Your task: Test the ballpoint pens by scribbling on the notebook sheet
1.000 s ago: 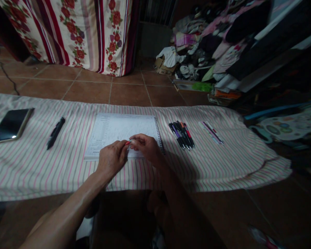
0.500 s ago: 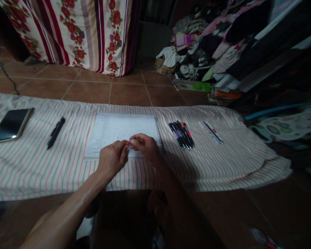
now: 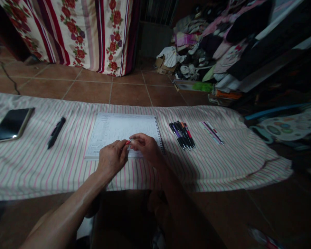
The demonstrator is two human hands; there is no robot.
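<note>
Steadily: a light pinch does it

Our left hand (image 3: 112, 155) and right hand (image 3: 146, 146) are together, pinching a small red object (image 3: 128, 142) above the near half of the spiral notebook (image 3: 129, 123); we cannot tell its exact form. We would do best to grip lightly, hold both steady and work low, so that any slip lands on the notebook.

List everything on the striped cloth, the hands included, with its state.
Red item: gripped in the fingers, mostly hidden
Left hand: closed on that item
Right hand: pinched at that item
Notebook: lying flat, page up
Phone: lying flat, screen dark with glare
Black pen: lying alone, slanted
Pen group: lying side by side
Slim pens: lying close together
</note>
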